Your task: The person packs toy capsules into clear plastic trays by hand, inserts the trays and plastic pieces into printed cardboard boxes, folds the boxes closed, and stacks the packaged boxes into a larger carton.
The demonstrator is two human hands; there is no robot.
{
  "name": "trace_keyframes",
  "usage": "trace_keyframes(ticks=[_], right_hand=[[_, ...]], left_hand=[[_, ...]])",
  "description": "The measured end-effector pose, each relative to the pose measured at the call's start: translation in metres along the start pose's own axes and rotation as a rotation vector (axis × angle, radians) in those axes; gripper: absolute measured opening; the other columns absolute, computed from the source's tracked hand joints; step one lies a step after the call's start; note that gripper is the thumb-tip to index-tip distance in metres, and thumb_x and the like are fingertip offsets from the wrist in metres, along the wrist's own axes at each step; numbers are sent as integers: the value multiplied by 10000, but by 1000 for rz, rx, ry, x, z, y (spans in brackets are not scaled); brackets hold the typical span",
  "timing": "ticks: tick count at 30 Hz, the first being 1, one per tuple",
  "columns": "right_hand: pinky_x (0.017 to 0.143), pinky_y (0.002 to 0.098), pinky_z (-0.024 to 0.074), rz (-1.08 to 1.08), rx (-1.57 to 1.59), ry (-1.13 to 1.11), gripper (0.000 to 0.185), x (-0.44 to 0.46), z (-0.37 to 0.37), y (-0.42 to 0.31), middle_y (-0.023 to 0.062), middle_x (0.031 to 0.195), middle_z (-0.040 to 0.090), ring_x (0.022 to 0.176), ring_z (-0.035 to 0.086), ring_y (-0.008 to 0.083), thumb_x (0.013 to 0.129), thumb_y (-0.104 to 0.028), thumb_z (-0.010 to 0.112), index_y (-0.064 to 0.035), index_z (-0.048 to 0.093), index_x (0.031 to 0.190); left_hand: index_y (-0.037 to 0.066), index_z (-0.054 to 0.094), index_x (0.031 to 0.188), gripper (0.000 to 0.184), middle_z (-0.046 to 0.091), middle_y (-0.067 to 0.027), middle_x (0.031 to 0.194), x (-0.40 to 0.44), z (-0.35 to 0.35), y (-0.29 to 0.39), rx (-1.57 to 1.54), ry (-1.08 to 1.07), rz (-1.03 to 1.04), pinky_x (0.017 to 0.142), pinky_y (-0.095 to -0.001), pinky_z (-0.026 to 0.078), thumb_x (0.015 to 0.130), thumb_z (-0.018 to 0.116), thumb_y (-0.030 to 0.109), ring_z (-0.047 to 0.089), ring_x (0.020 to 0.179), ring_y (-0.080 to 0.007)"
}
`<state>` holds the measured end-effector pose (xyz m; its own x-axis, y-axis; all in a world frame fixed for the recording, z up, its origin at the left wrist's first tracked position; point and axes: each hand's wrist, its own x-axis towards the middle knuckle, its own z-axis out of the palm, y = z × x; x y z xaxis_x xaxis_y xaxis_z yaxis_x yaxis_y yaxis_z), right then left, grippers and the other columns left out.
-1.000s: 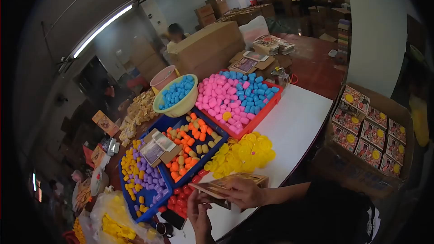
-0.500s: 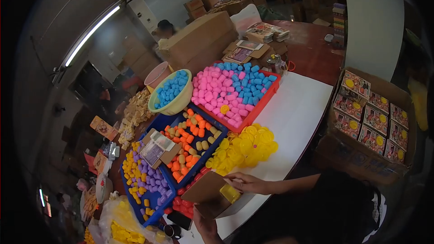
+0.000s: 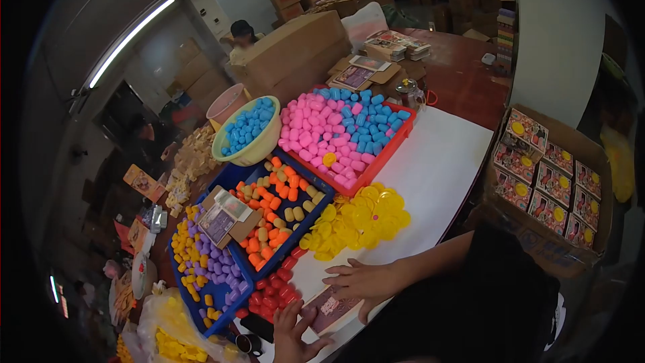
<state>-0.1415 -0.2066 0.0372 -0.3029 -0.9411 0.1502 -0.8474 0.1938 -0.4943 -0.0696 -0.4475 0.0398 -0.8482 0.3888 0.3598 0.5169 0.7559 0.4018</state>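
Observation:
A flat printed carton [image 3: 330, 309] lies on the white table surface [image 3: 447, 154] at the bottom centre. My right hand [image 3: 368, 282] rests over its upper right part, fingers spread. At its left edge is my left hand [image 3: 294, 336], with fingers apart and the thumb near the print. Red capsules [image 3: 272, 294] lie just beyond my left hand. Beyond my right hand is a pile of yellow discs [image 3: 356, 222]. Whether anything is inside the carton cannot be seen.
A red tray [image 3: 386, 161] holds pink and blue capsules. Blue trays [image 3: 316, 218] hold orange, tan, purple and yellow ones. A yellow bowl [image 3: 265, 144] has blue capsules. At right stands a cardboard box [image 3: 531, 238] of printed boxes. Another person [image 3: 242, 32] is behind a large carton.
The carton was raised and open in my hands, with a yellow piece by my right hand. Now it lies flat on the table, and both hands have spread over it.

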Motion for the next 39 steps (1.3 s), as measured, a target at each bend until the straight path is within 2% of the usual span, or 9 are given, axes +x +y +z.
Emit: trace_keyframes(ticks=[2,8,14,21,25,28,30,33,39], right_hand=[[928,578,342,59,-102,104,600,14,28,3,253,1337,303,1257,258,409,731,-381,668,-21,456,1162],[904,571,372,-24,-437,336,534,16,50,1,256,1319,319,1195,341,419,831,-360,555,-23,394,1212],[958,567,303,58,-370,129,601,9,26,-5,182,1385,298,1263,291,373,863,-388,508,-107,304,1354],[959,574,293,-218,-198,486,422,-12,56,32,44,1372,386,1305,303,264,811,-126,571,-118,480,1223],[988,513,300,-195,-248,512,509,-15,58,30,77,1382,363,1284,331,276,758,-136,646,-133,473,1236],[1025,386,295,67,330,642,870,-16,62,43,215,1366,313,1246,352,335,580,-194,811,-49,358,1308],[1018,396,308,236,806,439,847,-15,83,60,204,1260,404,1213,382,326,602,-219,794,-39,330,1287],[938,394,366,216,478,483,820,-13,100,54,186,1162,446,1103,429,327,553,-229,788,-24,381,1234],[808,375,416,313,38,849,802,-135,-9,0,139,990,474,949,465,313,555,-221,790,-82,415,1250]], left_hand=[[64,529,1105,608,491,-194,1158,-11,-10,5,157,-95,52,927,-496,344,616,772,332,476,1073,-370],[58,483,1120,567,475,-210,1132,-15,5,3,339,-19,99,920,-495,344,652,742,245,474,1035,-381],[84,525,1077,519,496,-170,1099,-10,21,0,264,102,148,942,-490,327,632,763,203,485,1023,-344],[140,609,940,371,546,-54,1019,-49,46,-12,290,282,92,955,-474,329,613,785,139,510,977,-261],[113,592,904,234,531,-73,968,-59,83,-18,94,509,106,891,-452,383,706,717,112,491,931,-283],[104,541,948,165,491,-97,1002,-66,89,-20,100,605,88,903,-436,379,808,629,103,462,1012,-295],[110,531,968,172,484,-104,1040,-63,88,-20,86,610,77,895,-428,384,820,617,100,462,1016,-303],[55,481,1016,177,454,-142,1124,-55,79,-18,68,645,7,918,-428,377,867,562,107,455,1053,-317],[-2,340,1127,327,402,-224,1170,-25,61,-8,-130,676,74,844,-379,456,878,533,85,455,1056,-305]])
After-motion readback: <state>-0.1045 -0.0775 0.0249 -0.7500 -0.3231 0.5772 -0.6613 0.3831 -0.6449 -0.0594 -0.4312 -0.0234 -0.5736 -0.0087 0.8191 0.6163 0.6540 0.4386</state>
